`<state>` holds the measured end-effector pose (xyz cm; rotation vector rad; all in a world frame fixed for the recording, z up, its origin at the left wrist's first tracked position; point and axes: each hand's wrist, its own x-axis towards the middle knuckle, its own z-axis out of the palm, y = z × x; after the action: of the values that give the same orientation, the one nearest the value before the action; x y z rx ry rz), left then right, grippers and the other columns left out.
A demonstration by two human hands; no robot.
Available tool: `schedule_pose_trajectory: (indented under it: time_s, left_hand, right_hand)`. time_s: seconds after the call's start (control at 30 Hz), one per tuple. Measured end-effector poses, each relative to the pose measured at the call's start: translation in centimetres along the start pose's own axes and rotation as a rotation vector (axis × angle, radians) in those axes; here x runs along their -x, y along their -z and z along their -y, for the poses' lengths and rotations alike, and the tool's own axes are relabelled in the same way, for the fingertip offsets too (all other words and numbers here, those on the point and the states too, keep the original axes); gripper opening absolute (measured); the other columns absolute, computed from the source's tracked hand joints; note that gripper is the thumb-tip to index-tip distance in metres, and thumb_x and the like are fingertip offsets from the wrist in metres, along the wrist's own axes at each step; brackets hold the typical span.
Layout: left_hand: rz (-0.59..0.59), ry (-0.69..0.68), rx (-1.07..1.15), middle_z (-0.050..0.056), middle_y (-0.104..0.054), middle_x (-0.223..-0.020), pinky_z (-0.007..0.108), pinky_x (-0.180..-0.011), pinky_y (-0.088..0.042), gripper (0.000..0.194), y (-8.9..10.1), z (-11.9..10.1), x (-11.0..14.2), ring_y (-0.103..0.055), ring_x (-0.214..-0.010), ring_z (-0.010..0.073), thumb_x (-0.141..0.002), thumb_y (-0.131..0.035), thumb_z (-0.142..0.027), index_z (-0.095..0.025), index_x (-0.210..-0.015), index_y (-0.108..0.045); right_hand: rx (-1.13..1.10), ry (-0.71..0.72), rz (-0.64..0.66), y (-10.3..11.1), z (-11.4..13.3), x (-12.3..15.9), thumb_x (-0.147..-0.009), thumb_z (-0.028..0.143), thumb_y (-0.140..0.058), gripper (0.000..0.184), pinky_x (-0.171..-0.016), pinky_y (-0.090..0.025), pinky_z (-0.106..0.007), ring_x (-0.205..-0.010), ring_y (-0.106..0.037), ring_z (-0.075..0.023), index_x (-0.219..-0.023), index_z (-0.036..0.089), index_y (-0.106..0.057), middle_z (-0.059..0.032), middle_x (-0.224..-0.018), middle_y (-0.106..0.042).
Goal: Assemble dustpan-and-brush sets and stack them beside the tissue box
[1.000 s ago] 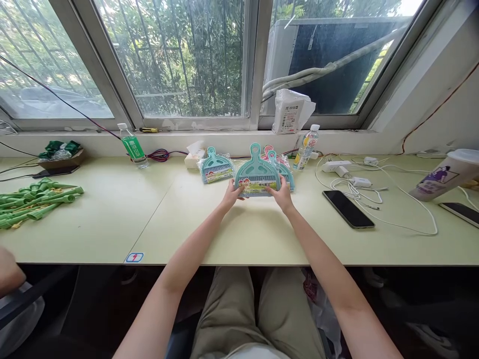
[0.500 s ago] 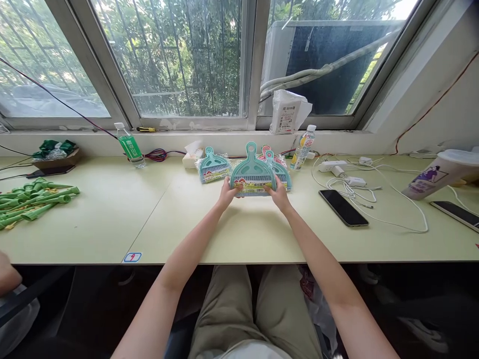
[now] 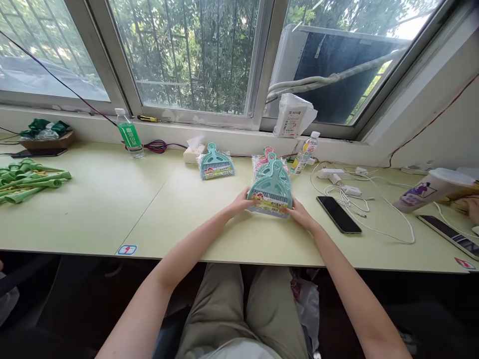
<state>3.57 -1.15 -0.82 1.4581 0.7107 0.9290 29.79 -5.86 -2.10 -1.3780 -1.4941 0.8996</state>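
Head view: both hands (image 3: 240, 203) (image 3: 301, 214) grip teal dustpan (image 3: 276, 187)

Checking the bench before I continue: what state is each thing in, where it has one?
Left hand: gripping front dustpan set, left side
Right hand: gripping its right side
Front dustpan set: wrapped, held
Teal set behind it: partly hidden
Pink dustpan set: partly hidden
Left dustpan set: wrapped, unheld
Green-labelled bottle: capped, upright
Yellow-labelled bottle: capped
Phone near right hand: screen dark
Cup: lidded
Tissue pack: open, tissue protruding
White cables: tangled
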Motion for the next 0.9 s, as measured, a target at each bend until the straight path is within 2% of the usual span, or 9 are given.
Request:
schedule_pose_trajectory:
  time_s: [0.13, 0.27, 0.37, 0.53, 0.7, 0.8, 0.9]
  left_hand:
    - [0.073, -0.033, -0.078, 0.010, -0.066, -0.117, 0.041, -0.096, -0.047, 0.048, -1.0, 1.2, -0.1, -0.060, -0.111, 0.0276, -0.074, -0.071, -0.041, -0.016, -0.113, -0.059]
    - [0.073, -0.051, -0.222, 0.010, -0.067, -0.117, 0.044, -0.100, -0.044, 0.046, -0.9, 1.2, -0.4, -0.058, -0.114, 0.0298, -0.081, -0.061, -0.050, -0.017, -0.112, -0.063]
    - [0.026, -0.056, -0.377, 0.011, -0.063, -0.126, 0.048, -0.107, -0.037, 0.052, -0.6, 1.1, -0.4, -0.053, -0.122, 0.0322, -0.079, -0.062, -0.051, -0.019, -0.120, -0.060]
    - [-0.015, -0.026, -0.513, 0.014, -0.051, -0.141, 0.050, -0.114, -0.024, 0.069, -0.1, 1.3, -0.2, -0.037, -0.137, 0.0355, -0.074, -0.066, -0.052, -0.019, -0.132, -0.052]
    - [0.032, -0.006, -0.576, 0.014, -0.045, -0.147, 0.048, -0.115, -0.022, 0.073, 0.1, 1.4, 0.0, -0.035, -0.139, 0.0340, -0.074, -0.065, -0.051, -0.019, -0.137, -0.046]
    - [0.041, -0.004, -0.625, 0.014, -0.046, -0.146, 0.047, -0.115, -0.023, 0.071, 0.0, 1.3, 0.0, -0.035, -0.139, 0.0338, -0.075, -0.063, -0.050, -0.019, -0.136, -0.047]
    - [0.063, -0.019, -0.662, 0.015, -0.043, -0.148, 0.047, -0.116, -0.021, 0.069, -0.1, 1.2, 0.1, -0.034, -0.140, 0.0325, -0.076, -0.061, -0.048, -0.018, -0.137, -0.046]
  right_hand:
    - [-0.023, 0.006, 0.017, 1.9, -1.3, -0.5, -0.058, 0.050, -0.083, 0.067, -0.097, -0.048, -0.045, -0.109, -0.061, -0.0285, -0.116, 0.024, -0.062, -0.0069, -0.118, -0.067]
    - [-0.087, 0.038, -0.047, 2.2, -2.5, -2.5, -0.059, 0.054, -0.081, 0.064, -0.095, -0.048, -0.045, -0.106, -0.061, -0.0279, -0.110, 0.022, -0.061, -0.0085, -0.114, -0.068]
    - [-0.040, 0.042, -0.156, 2.0, -3.4, -4.4, -0.060, 0.055, -0.078, 0.063, -0.096, -0.046, -0.049, -0.104, -0.060, -0.0288, -0.109, 0.021, -0.059, -0.0093, -0.110, -0.067]
    - [0.219, 0.134, -0.421, 2.0, -4.1, -7.2, -0.064, 0.054, -0.071, 0.057, -0.108, -0.033, -0.051, -0.122, -0.046, -0.0335, -0.105, 0.017, -0.061, -0.0154, -0.124, -0.055]
    - [0.343, 0.099, -0.504, 2.1, -4.5, -8.6, -0.065, 0.051, -0.070, 0.052, -0.112, -0.024, -0.051, -0.132, -0.032, -0.0363, -0.103, 0.017, -0.064, -0.0165, -0.137, -0.044]
    - [0.271, 0.077, -0.480, 2.3, -5.2, -9.2, -0.066, 0.048, -0.069, 0.052, -0.108, -0.032, -0.048, -0.127, -0.041, -0.0334, -0.107, 0.017, -0.063, -0.0159, -0.133, -0.047]
    - [0.220, 0.044, -0.467, 2.5, -5.9, -9.5, -0.064, 0.051, -0.069, 0.055, -0.099, -0.040, -0.047, -0.112, -0.053, -0.0310, -0.107, 0.016, -0.062, -0.0153, -0.119, -0.057]
